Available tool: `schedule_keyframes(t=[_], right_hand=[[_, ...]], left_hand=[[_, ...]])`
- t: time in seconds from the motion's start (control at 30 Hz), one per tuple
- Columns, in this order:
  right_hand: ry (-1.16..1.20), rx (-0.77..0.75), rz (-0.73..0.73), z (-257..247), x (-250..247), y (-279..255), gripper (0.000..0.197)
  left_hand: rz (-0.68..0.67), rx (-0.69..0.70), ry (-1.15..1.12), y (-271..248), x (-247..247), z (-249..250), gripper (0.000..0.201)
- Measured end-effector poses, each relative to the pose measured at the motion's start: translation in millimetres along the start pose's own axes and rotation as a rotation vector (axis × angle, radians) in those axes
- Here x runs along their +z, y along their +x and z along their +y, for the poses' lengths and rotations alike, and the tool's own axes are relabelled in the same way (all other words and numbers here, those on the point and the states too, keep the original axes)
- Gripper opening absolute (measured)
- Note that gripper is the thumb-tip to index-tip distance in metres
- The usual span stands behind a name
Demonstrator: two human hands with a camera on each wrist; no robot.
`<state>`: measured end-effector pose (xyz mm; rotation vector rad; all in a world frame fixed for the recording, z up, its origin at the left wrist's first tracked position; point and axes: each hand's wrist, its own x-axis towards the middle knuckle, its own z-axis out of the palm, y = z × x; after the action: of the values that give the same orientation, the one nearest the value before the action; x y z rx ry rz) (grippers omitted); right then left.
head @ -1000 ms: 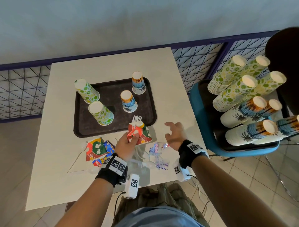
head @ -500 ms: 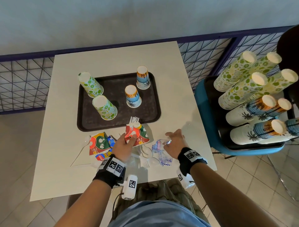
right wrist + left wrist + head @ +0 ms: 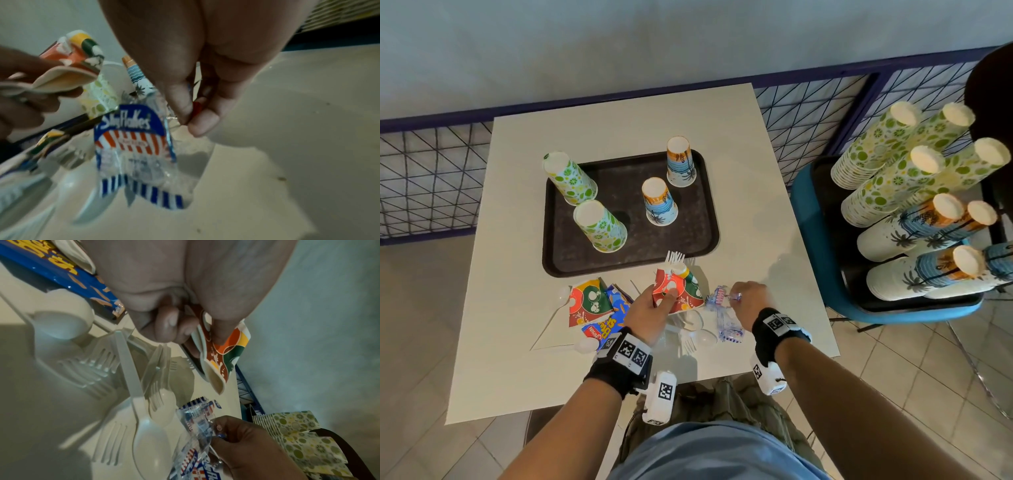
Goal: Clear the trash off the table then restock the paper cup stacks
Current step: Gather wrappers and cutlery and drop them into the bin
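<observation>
My left hand (image 3: 650, 310) gripped a flattened red-and-green paper cup (image 3: 681, 287), thumb on one face and curled fingers (image 3: 164, 324) on the other; white plastic forks (image 3: 674, 257) stood out of the cup's far end, beyond my fingertips; the cup was held just clear of the desk (image 3: 619, 113), at the near edge of the dark tray (image 3: 698, 236). My right hand (image 3: 748, 301) pinched the upper edge of a clear cracker wrapper (image 3: 133, 146) printed in blue and red between thumb and forefinger (image 3: 180, 107); the wrapper hung from the pinch, its lower end on or just above the desk, I could not tell which; a second clear wrapper (image 3: 726, 327) lay on the desk nearer to me, between my two wrists.

Beneath my left hand lay loose white plastic spoons and forks (image 3: 144, 410), touching and overlapping one another; outboard of my left hand lay a second flattened red-and-green cup (image 3: 589, 303), with a blue snack packet (image 3: 616, 308) partly under it and a white spoon (image 3: 563, 294) just beside it.

Beyond both hands, the tray carried four upturned cups: two green-patterned cups (image 3: 599, 226) beyond my left hand, two palm-print cups (image 3: 659, 202) straight ahead, all upright on their rims and apart from one another.

Well off to the outer side of my right hand, a blue chair (image 3: 808, 219) held a dark tray of tall cup stacks (image 3: 893, 171); green-patterned stacks stood farther from me, palm-print stacks (image 3: 914, 226) nearer.
</observation>
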<state>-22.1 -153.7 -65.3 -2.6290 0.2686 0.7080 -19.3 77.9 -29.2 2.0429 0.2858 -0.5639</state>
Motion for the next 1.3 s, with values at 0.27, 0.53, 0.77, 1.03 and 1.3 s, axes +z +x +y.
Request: schedule_keyframes(t=[0.27, 0.53, 0.77, 1.03, 1.3], right_hand=[[0.885, 0.15, 0.195, 9, -58, -28, 0.019], [0.589, -0.157, 0.281, -44, -97, -55, 0.023], [0.044, -0.419, 0.376, -52, -78, -68, 0.008], [-0.049, -0.393, 0.116, -54, -91, -73, 0.018], [0.058, -0.409, 0.161, -58, -92, -64, 0.025]], left_hand=[[-0.04, -0.05, 0.047, 2, 0, 0, 0.029], [-0.124, -0.078, -0.151, 3, 23, 32, 0.031], [-0.195, -0.197, -0.419, 2, 35, 47, 0.021], [-0.189, -0.179, -0.42, -9, 29, 68, 0.023], [-0.184, -0.065, -0.303, -11, 29, 64, 0.051]])
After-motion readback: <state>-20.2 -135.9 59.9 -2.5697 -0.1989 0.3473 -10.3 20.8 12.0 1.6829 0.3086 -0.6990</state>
